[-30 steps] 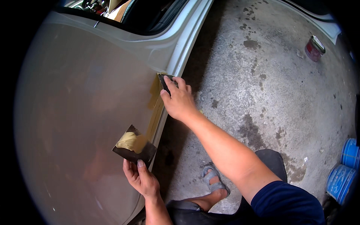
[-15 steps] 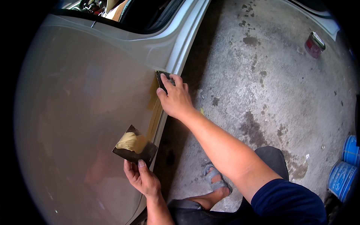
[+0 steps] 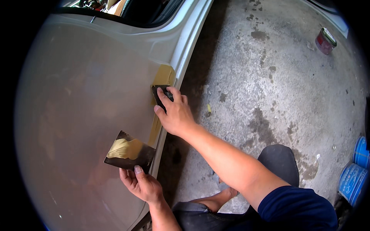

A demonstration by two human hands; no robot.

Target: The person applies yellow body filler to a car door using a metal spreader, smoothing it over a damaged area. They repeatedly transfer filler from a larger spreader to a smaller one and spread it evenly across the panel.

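My left hand [image 3: 143, 186] grips the lower edge of a dark square putty board [image 3: 144, 158], thumb on top, and holds it over the car's panel. A thick mound of yellow-tan putty [image 3: 124, 148] sits on that board. Farther up, my right hand [image 3: 176, 115] presses a dark flat spreader [image 3: 161, 98] against the panel's right edge, with its fingers spread over the back. Tan putty [image 3: 165, 72] coats the panel edge just beyond the spreader, and a thinner strip [image 3: 155, 131] runs down the edge nearer me. The spreader's working edge is partly hidden.
The greyish-beige car panel [image 3: 84, 96] fills the left side, below a window opening [image 3: 152, 13]. To the right lies a stained concrete floor [image 3: 239, 84]. A dark red tin [image 3: 325, 41] stands far right; blue cans [image 3: 352, 183] are at the near right.
My right hand has drawn the spreader toward me along the panel edge, and a broad putty patch now shows behind it. My left hand and the board have shifted slightly left.
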